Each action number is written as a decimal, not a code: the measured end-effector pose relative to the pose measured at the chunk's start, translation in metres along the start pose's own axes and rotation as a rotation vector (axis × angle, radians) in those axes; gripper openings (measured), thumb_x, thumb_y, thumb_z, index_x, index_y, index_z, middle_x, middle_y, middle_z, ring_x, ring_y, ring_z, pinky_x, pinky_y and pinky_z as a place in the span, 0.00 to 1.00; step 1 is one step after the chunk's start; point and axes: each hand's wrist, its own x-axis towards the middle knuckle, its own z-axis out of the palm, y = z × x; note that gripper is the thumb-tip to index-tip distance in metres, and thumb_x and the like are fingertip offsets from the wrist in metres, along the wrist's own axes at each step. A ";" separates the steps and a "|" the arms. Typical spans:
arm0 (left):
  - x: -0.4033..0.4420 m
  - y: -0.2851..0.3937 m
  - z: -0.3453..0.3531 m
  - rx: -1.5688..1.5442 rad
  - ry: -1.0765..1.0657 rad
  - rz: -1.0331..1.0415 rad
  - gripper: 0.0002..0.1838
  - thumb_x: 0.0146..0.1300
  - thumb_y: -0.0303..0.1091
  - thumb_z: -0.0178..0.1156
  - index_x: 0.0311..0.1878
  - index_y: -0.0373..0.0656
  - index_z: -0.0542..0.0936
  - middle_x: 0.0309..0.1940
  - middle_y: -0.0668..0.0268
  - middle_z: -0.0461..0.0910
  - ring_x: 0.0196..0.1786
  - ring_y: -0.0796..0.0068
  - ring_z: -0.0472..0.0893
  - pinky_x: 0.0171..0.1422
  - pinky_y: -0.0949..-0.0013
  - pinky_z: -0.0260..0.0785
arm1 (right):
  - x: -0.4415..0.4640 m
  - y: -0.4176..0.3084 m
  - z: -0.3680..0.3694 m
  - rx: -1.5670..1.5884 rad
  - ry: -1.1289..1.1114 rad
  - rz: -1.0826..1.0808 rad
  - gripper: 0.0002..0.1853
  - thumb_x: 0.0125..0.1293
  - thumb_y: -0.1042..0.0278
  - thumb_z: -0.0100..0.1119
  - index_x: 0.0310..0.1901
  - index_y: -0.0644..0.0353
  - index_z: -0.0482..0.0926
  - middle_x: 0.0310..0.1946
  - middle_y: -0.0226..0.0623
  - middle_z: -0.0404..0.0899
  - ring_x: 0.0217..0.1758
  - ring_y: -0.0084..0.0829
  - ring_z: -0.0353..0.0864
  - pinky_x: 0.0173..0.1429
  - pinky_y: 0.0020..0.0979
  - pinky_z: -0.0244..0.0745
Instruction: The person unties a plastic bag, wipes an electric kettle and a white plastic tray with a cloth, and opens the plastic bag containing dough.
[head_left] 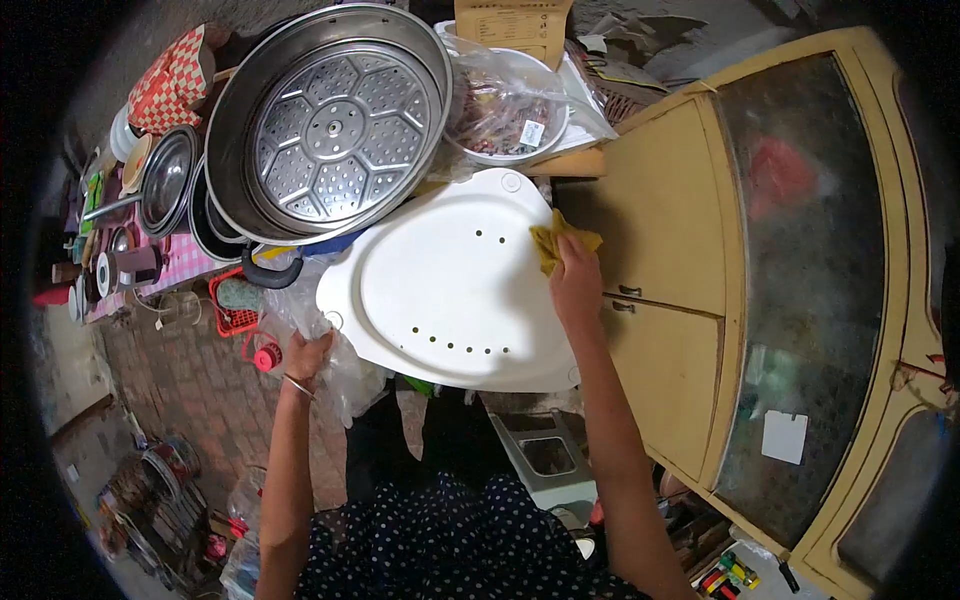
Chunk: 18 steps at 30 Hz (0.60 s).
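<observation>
A large white plastic board (450,290) with a raised oval rim and several small holes lies in front of me, its surface facing up. My right hand (577,275) is closed on a yellow cloth (545,240), which touches the board's right edge. At the lower left corner of the board, my left hand (308,355) is closed around the edge, its fingertips partly hidden. A clear plastic bag (350,375) hangs beside that hand and under the board.
A big steel steamer pot (335,130) with a perforated tray stands behind the board. Beside it sits a white basin (510,150) under plastic wrap. A yellow cabinet (660,250) closes off the right. Left are pans (165,180) and a red basket (232,318); a grey stool (545,455) stands below.
</observation>
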 end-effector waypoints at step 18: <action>0.016 -0.024 -0.016 0.054 -0.108 0.004 0.22 0.54 0.24 0.54 0.53 0.39 0.64 0.46 0.63 0.71 0.46 0.71 0.71 0.48 0.69 0.67 | 0.041 -0.073 0.042 0.126 0.076 -0.025 0.17 0.49 0.77 0.51 0.44 0.65 0.71 0.41 0.48 0.64 0.43 0.46 0.68 0.46 0.39 0.67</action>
